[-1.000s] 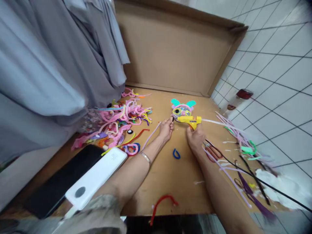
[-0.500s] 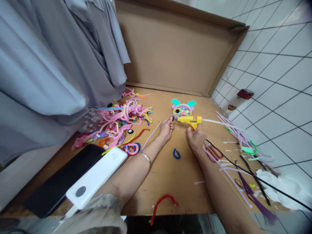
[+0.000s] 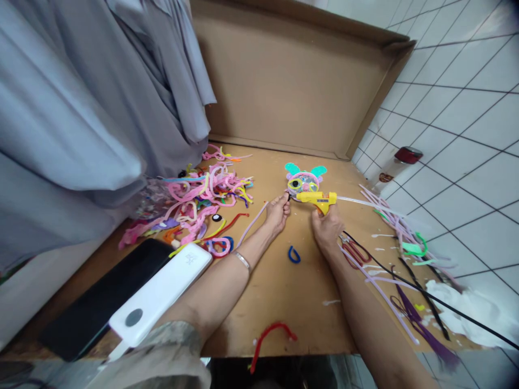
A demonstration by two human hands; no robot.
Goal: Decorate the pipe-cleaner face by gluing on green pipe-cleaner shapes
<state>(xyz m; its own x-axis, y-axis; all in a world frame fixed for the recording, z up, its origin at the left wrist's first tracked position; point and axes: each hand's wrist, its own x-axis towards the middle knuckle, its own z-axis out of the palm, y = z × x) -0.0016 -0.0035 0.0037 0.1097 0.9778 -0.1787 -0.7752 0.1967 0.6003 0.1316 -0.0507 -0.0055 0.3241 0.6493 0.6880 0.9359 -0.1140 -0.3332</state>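
Observation:
My right hand grips a yellow glue gun whose nozzle points left at a small black piece pinched in the fingertips of my left hand. Just beyond both hands lies a round pipe-cleaner face with teal ears and a black eye, on the brown cardboard sheet. A clear glue stick sticks out of the gun's back toward the right. My left wrist wears a thin bracelet.
A heap of pink and mixed pipe cleaners lies at left. A white power bank and black phone sit near left. Red scissors, purple stems, a black cord and white fluff lie right. Grey cloth hangs left.

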